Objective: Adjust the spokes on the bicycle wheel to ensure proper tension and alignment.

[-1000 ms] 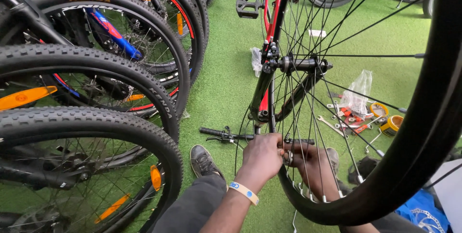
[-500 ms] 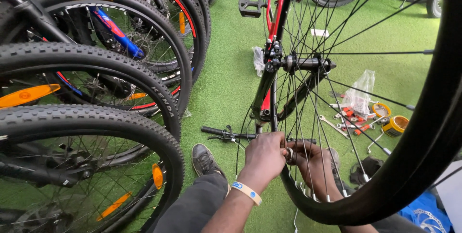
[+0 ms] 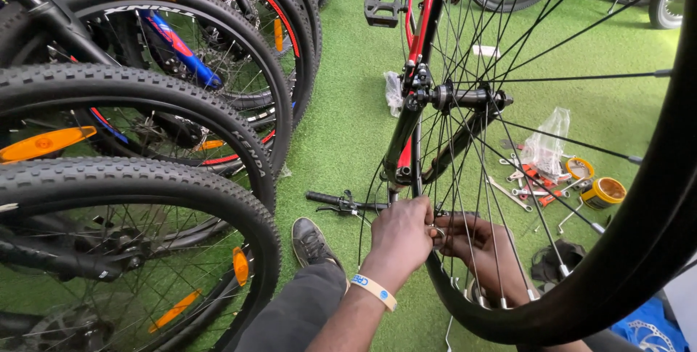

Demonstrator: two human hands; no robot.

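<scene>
Pinching a small metal ring (image 3: 438,233) between the spokes (image 3: 465,177), my left hand (image 3: 401,237) is clenched on it from outside the front wheel (image 3: 632,250). My right hand (image 3: 485,249) grips the same ring from behind the spokes, low near the rim, above the green turf (image 3: 348,105). Tools (image 3: 537,177) lie further right.

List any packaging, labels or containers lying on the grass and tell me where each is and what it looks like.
Clear plastic bag: right of the wheel hub, crumpled, upright among tools.
Small round tin: far right, yellow wall, open top.
Second round tin: just behind it, yellow-rimmed.
White wrapper: left of the red fork, crumpled.
</scene>
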